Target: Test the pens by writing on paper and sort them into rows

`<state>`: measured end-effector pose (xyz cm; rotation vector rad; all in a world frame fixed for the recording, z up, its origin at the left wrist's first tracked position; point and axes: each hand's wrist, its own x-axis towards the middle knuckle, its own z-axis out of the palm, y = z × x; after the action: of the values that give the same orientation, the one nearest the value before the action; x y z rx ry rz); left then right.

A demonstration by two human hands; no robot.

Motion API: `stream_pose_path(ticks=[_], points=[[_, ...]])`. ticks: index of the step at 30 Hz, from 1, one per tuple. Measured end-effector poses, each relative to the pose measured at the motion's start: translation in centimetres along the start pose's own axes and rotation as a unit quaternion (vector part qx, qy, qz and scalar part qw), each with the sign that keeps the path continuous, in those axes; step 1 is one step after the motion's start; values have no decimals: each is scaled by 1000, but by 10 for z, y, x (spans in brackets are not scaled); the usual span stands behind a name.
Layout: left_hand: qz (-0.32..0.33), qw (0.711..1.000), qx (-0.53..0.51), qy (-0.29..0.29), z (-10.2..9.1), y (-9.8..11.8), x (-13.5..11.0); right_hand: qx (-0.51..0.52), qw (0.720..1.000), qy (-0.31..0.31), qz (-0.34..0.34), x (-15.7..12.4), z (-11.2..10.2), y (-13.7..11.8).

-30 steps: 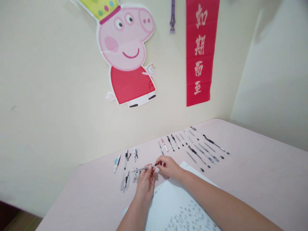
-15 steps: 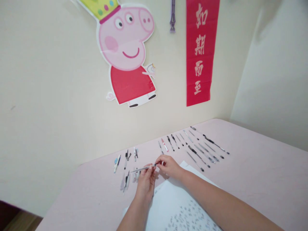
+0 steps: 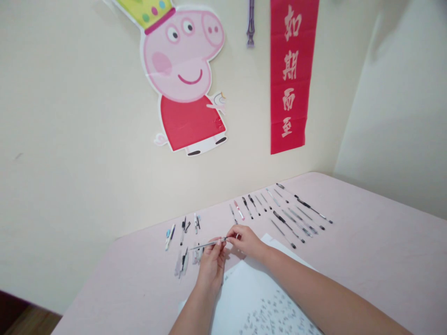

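A slim clear pen [image 3: 206, 244] with a dark end is held nearly level above the table. My left hand [image 3: 213, 263] is closed around its barrel, thumb on top, and the long end sticks out to the left. At the dark right end, the fingertips of my right hand [image 3: 242, 238] are pinched together on the pen's tip. Whether that tip is a separate part is too small to tell. Under my forearms lie white paper sheets [image 3: 240, 288], the top one covered with handwriting in its lower part.
Pens with loose parts lie in small groups on the pink table [image 3: 132, 279], such as a white pen [image 3: 170, 237] and a black-capped pen [image 3: 182, 232]. Further right, several pens stretch in rows, including a red-and-white pen [image 3: 239, 210] and a black-gripped pen [image 3: 289, 227]. A wall stands behind.
My right hand has shifted very slightly to the right at the pen's end. My left hand and the pens on the table have stayed put.
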<state>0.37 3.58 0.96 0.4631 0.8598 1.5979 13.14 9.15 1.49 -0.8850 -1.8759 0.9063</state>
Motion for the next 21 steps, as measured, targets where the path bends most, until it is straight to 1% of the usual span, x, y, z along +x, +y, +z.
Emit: stream_pose_path(ticks=[15,21], points=[[-3,1000,11,-11,2,1,-2,-36,999,-31,-16,-2,1,3],[-3,1000,19,-19,1,1,-3,-25,998,-51,-18,-2,1,3]])
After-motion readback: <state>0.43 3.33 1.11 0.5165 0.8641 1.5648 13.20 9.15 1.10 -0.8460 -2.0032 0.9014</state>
